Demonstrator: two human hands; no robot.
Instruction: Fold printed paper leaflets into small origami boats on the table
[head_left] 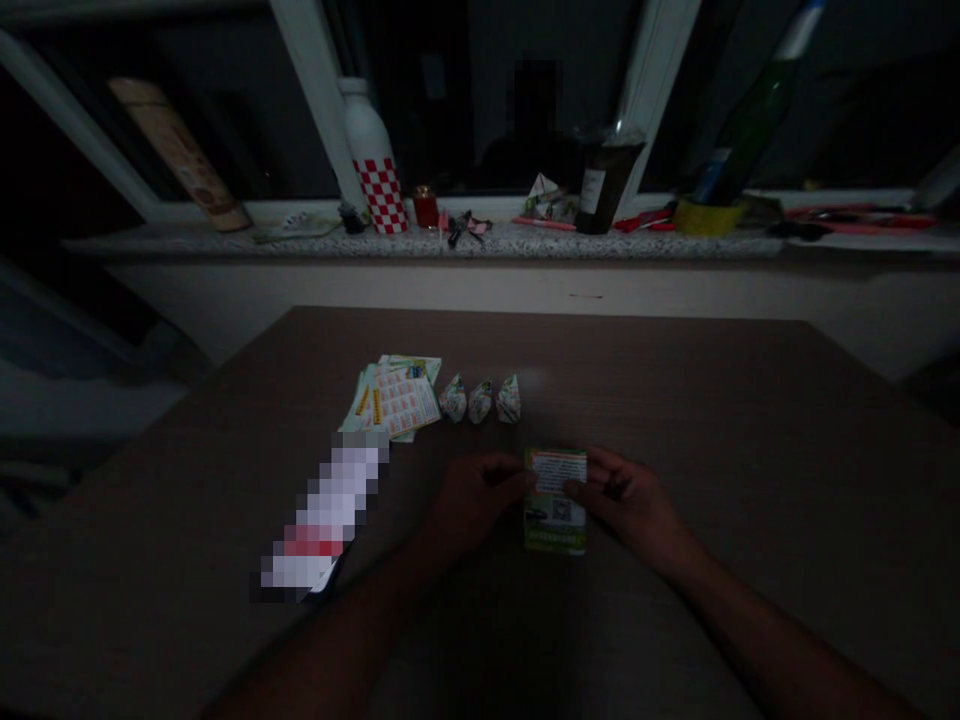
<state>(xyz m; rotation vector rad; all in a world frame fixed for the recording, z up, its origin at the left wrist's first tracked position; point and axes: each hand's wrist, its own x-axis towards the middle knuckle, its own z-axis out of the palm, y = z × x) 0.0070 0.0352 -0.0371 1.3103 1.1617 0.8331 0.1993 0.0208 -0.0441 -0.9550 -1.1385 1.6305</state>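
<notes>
Between my two hands is a small green and white printed paper card, held upright with text at its top and a square code lower down. My left hand pinches its left edge with thumb and fingers. On the opposite edge, my right hand grips it, the thumb lying over the printed face. Beyond my hands stand three small folded paper pieces in a row: a left one, a middle one and a right one. Beside them lies a loose stack of similar printed sheets.
A blurred-out phone-like object lies left of my hands on the brown table. Along the windowsill stand a checkered white bottle, a wooden-looking cylinder, a dark drink cup and a green bottle.
</notes>
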